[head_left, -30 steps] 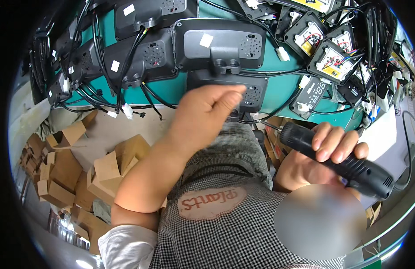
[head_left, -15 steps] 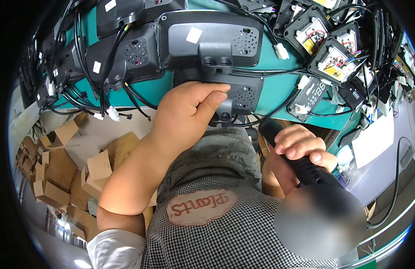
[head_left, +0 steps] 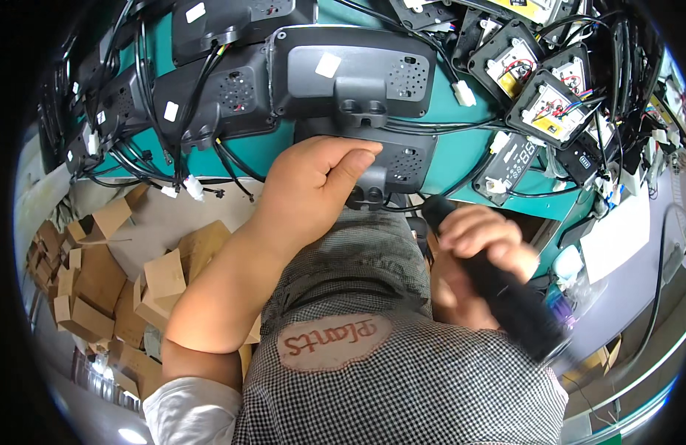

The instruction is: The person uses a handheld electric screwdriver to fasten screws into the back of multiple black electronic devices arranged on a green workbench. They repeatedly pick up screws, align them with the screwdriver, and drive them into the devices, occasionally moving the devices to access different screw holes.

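Observation:
My left hand (head_left: 313,182) is closed, thumb against the curled forefinger. It rests over a black plastic display housing (head_left: 407,165) at the table's front edge, covering its left part; what lies inside the fingers is hidden. My right hand (head_left: 485,248) grips a black electric screwdriver (head_left: 517,308), blurred by motion. The tool slants, its narrow end pointing up and left toward the housing, apart from it. Just behind, a larger black housing (head_left: 358,67) lies back up, with a white label, a speckle of holes and a two-socket mount.
More black housings (head_left: 217,93) with cables and white connectors crowd the left of the green tabletop (head_left: 454,148). On the right lie open units with wiring (head_left: 554,107) and a display panel (head_left: 509,163). Cardboard boxes (head_left: 98,282) stand on the floor at left.
My right hand and the screwdriver have shifted slightly left, and the tool's rear end has swung downward. The left hand stays on the housing. The view has tilted a little.

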`<state>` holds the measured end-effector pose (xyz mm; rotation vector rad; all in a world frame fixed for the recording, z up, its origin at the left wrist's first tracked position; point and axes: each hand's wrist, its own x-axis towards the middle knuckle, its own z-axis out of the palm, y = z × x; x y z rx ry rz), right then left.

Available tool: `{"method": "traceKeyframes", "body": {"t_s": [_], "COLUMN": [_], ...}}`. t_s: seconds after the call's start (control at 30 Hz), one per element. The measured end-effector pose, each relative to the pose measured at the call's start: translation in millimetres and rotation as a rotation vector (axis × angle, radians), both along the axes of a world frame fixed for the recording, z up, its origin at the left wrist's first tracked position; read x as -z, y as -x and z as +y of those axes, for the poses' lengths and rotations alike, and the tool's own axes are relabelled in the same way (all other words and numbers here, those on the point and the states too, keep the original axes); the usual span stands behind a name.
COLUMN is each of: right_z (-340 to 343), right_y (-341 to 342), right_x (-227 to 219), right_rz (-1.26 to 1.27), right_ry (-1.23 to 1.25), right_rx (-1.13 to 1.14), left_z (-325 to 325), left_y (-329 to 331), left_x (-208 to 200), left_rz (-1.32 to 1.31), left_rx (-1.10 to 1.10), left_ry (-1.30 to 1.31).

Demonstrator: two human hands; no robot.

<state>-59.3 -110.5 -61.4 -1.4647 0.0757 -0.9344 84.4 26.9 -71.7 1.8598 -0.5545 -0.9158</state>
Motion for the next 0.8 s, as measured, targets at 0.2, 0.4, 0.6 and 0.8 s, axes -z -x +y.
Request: {"method": "traceKeyframes", "body": {"t_s": [0.2, 0.4, 0.6, 0.8], "right_z": [-22, -13, -4, -6], "right_y": [-25, -54, -70, -71], "right_x": [-47, -69, -64, -65], "right_rz": [-0.135, -0.16, -0.171, -0.14], "right_ry": [-0.436, -0.498, -0.494, -0.496], "right_rx": [0.008, -0.172, -0.251, -0.282], "left_z": [16, 16, 21, 28], "left_y": [-10, -9, -3, 0], "left_x": [-10, -30, -39, -30], "left_rz": [1.03, 1.234, 1.231, 1.179], "left_rx": [-0.198, -0.24, -0.148, -0.161], "left_ry": [0.286, 0.429, 0.49, 0.528]}}
